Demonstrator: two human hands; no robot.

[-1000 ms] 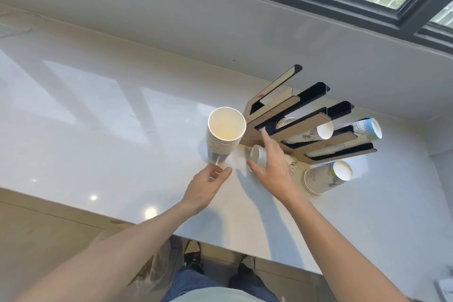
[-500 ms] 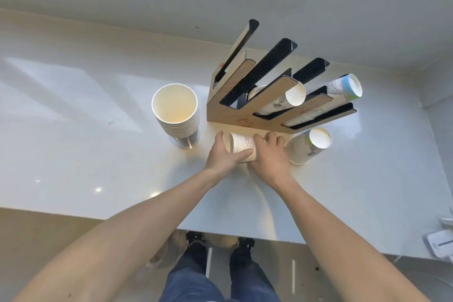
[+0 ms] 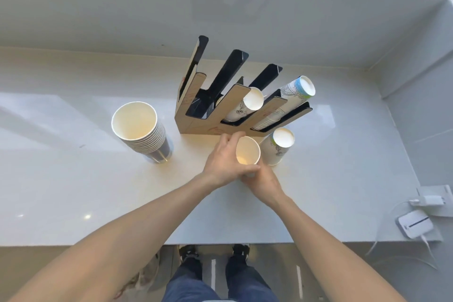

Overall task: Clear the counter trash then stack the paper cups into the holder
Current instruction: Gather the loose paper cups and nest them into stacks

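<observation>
A white paper cup [image 3: 247, 151] is held upright in front of the wooden cup holder [image 3: 196, 110], mouth facing up. My left hand [image 3: 221, 158] wraps its left side and my right hand [image 3: 261, 179] grips it from below and the right. The holder has several slanted slots; two hold rows of printed cups, one row [image 3: 247, 103] in the middle slot and another [image 3: 297, 89] to the right. A short stack of printed cups [image 3: 279, 144] stands on the counter just right of my hands. A tall stack of dark-sided cups [image 3: 141, 130] stands to the left.
The white counter [image 3: 73, 179] runs to a wall behind and a corner at right. At its right front edge lie a small white device [image 3: 414, 224] and a charger with cables [image 3: 431, 200]. My legs and shoes show below the counter edge.
The cup lay on its side between both hands; now it is turned upright and lifted slightly. My view has dropped closer to the counter.
</observation>
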